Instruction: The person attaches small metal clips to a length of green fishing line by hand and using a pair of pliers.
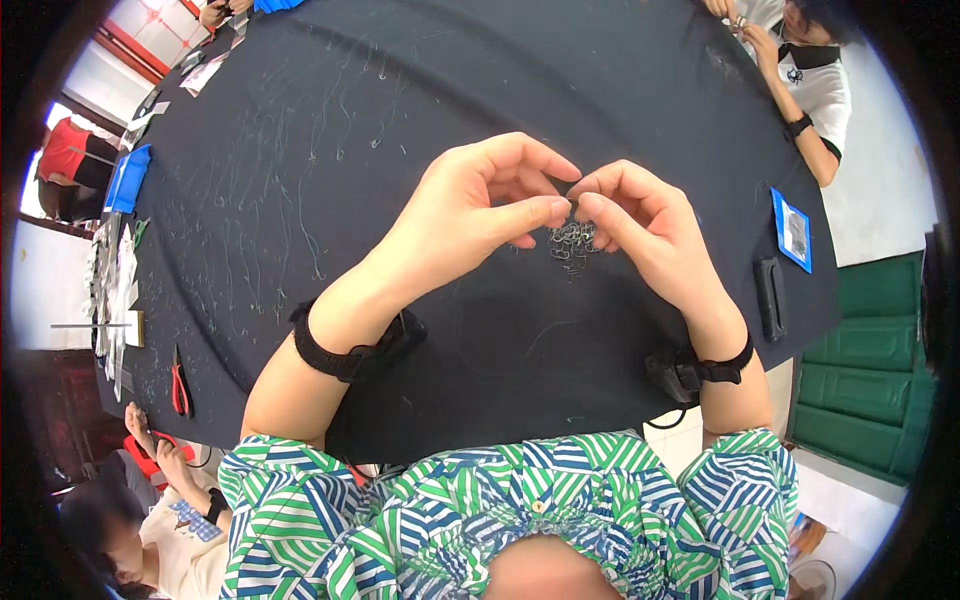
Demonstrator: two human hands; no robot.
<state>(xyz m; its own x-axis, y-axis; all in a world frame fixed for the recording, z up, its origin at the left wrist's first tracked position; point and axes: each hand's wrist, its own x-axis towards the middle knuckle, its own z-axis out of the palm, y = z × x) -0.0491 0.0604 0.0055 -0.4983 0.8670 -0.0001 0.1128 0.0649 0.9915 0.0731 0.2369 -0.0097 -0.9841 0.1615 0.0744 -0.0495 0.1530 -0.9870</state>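
A small patch of linked metal rings (572,241) hangs between my two hands above a dark table (400,130). My left hand (470,205) pinches its top edge from the left with thumb and forefinger. My right hand (640,225) pinches the same edge from the right, fingertips nearly touching the left ones. Both wrists wear black bands.
Thin thread scraps are scattered across the dark table. Red-handled pliers (180,385) lie at its left edge, a black case (769,297) and a blue-framed packet (792,230) at its right. Other people sit at top right (815,80) and bottom left (170,520).
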